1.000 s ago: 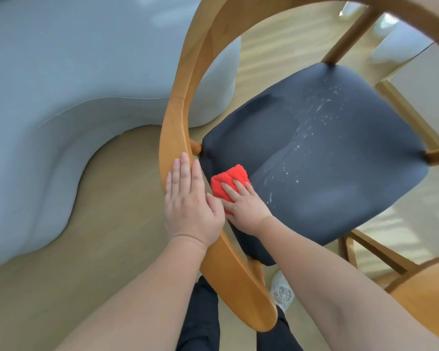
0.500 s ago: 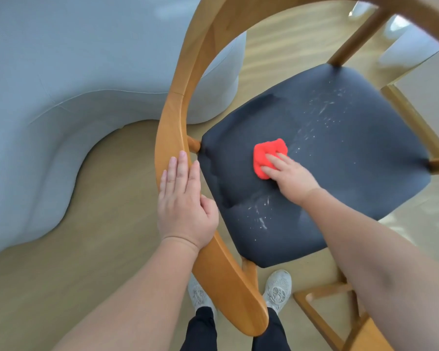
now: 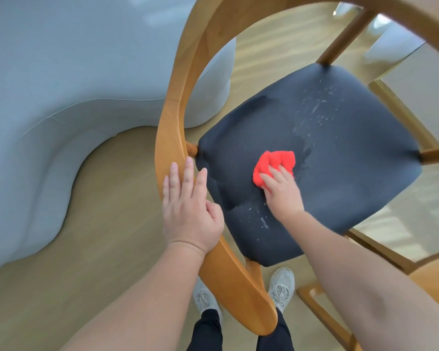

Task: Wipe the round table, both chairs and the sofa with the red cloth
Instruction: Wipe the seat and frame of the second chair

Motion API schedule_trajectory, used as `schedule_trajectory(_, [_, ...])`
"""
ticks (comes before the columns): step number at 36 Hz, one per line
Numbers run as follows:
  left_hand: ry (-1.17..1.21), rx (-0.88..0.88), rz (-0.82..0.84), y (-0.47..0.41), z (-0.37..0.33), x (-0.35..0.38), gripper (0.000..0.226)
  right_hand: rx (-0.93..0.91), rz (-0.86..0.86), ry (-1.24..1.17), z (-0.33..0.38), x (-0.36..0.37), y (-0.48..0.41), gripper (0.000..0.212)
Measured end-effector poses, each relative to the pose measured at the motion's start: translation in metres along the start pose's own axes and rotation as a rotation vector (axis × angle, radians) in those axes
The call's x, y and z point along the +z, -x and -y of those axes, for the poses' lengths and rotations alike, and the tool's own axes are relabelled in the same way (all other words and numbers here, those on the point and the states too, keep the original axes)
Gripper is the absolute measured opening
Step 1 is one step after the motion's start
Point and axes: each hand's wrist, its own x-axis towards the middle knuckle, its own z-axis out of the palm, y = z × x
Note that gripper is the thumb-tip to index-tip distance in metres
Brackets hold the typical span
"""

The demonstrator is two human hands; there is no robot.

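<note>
A wooden chair (image 3: 170,138) with a dark padded seat (image 3: 352,160) is seen from above on a pale wood floor (image 3: 112,224), just beside a light grey sofa (image 3: 61,97) whose curved edge fills the left of the view. The red cloth (image 3: 274,163) is shown bunched near the middle of the seat, pressed down beneath the right hand (image 3: 281,193), whose fingers are laid across the cloth's near edge; the thumb is hidden. The left hand (image 3: 188,211) is held flat against the chair's curved backrest, fingers straight and close together, the thumb tucked against the inner edge of the rail. The two hands are kept apart, one on the frame and one on the seat. White specks (image 3: 317,107) are scattered across the far part of the seat, beyond the cloth, and a smaller patch (image 3: 259,216) is seen near the front edge, just left of the right wrist. A pair of pale grey shoes (image 3: 281,287) and dark trouser legs are visible below the backrest.
</note>
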Motion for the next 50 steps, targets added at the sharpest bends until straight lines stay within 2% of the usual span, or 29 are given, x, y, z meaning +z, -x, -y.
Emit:
schedule_trajectory(2, [0.004,0.003,0.001,0.000,0.000,0.000,0.061,-0.041,0.055,0.010,0.015,0.009,0.016,0.014])
schedule_trajectory(5, [0.020,0.000,-0.003,0.000,0.000,0.000,0.063,-0.114,0.143,0.012,0.038,0.017,0.040,0.026])
schedule_trajectory(9, [0.020,0.005,-0.007,0.000,-0.001,-0.001,0.064,-0.351,0.320,0.085,0.052,0.021,0.071,0.039])
schedule_trajectory(13, [0.019,0.080,0.010,-0.001,-0.001,-0.003,0.061,-0.480,0.489,0.175,0.053,0.016,0.080,0.047])
schedule_trajectory(20, [0.010,0.403,0.078,-0.003,0.002,-0.004,0.043,-0.672,0.532,0.279,0.045,-0.005,0.068,0.043])
schedule_trajectory(26, [0.017,0.387,0.104,-0.004,0.002,-0.005,0.042,-0.723,0.536,0.277,0.021,-0.009,0.056,0.045])
schedule_trajectory(32, [-0.006,0.380,0.119,-0.003,0.002,-0.005,0.044,-0.623,0.428,0.275,-0.027,-0.030,0.045,0.034])
schedule_trajectory(34, [-0.015,0.377,0.118,-0.003,0.002,-0.005,0.045,-0.533,0.384,0.274,-0.048,-0.036,0.038,0.047])
schedule_trajectory(36, [-0.016,0.376,0.114,-0.003,0.002,-0.005,0.045,-0.414,0.328,0.305,-0.068,-0.043,0.032,0.045])
schedule_trajectory(39, [-0.011,0.378,0.106,-0.007,0.001,-0.006,0.045,-0.187,0.275,0.273,-0.088,-0.053,0.020,0.060])
schedule_trajectory(44, [-0.008,0.414,0.091,-0.010,0.001,-0.008,0.044,0.116,0.163,0.140,-0.083,-0.056,0.014,0.057])
schedule_trajectory(48, [0.001,0.496,0.068,0.000,0.001,-0.002,0.038,0.265,0.169,0.080,-0.072,-0.051,0.024,0.055])
schedule_trajectory(50, [0.009,0.492,0.054,-0.001,0.000,-0.004,0.039,0.280,0.199,0.075,-0.070,-0.053,0.023,0.056])
